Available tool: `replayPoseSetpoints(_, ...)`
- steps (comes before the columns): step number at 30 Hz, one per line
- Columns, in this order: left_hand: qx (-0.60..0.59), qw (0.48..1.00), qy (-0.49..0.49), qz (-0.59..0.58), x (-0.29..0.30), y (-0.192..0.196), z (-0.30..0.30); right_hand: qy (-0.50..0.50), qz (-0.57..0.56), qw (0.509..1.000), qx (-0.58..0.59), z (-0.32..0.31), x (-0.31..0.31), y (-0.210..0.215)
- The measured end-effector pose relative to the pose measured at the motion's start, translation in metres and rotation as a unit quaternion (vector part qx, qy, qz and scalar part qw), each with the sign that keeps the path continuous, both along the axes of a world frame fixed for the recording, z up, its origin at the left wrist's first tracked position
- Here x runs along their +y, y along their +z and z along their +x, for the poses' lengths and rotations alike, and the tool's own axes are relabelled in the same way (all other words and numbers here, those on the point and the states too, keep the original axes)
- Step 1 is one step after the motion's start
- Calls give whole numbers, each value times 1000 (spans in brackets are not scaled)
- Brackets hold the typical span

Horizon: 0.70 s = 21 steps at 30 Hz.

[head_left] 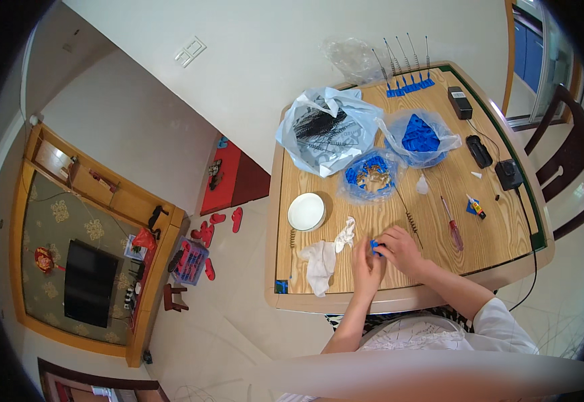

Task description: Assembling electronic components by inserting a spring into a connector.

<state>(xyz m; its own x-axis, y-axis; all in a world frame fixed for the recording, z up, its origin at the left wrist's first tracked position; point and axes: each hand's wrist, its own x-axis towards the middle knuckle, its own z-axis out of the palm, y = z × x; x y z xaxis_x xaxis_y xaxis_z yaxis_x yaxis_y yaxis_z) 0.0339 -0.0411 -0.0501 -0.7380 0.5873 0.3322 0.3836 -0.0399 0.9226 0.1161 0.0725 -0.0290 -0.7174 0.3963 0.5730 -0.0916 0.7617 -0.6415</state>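
Near the table's front edge, a small blue plastic piece [376,247] is held between the fingertips of both my hands. My left hand [367,269] grips it from the left, fingers pointing away from me. From the right, my right hand [400,249] closes its fingers over the same piece, hiding much of it. A thin rod with a coiled spring [411,221] lies just beyond my right hand. Left of my hands are a crumpled white tissue [345,233] and a white cloth [318,266].
Plastic bags hold black springs and rods [322,127], blue parts [420,136] and brass-coloured parts [374,175]. A white bowl [306,212] stands at left. Several spring rods in blue bases [409,86] stand at the back. A screwdriver [453,228] and glue tube [476,207] lie at right.
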Motion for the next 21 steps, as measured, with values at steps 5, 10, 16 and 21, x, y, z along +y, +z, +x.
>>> replayPoseSetpoints(5,128,983,-35,-127,-1,-3,-5,10,11,999,-42,0,4,-13)
replayPoseSetpoints(10,122,987,-40,-95,7,-6,-14,-34,-74,994,-67,2,27,3)
replayPoseSetpoints(16,128,987,-41,-84,14,-4,-15,-163,-77,982,-53,8,58,3)
replayPoseSetpoints(21,133,987,-30,-87,14,-7,-16,-226,-87,958,-155,12,61,-5)
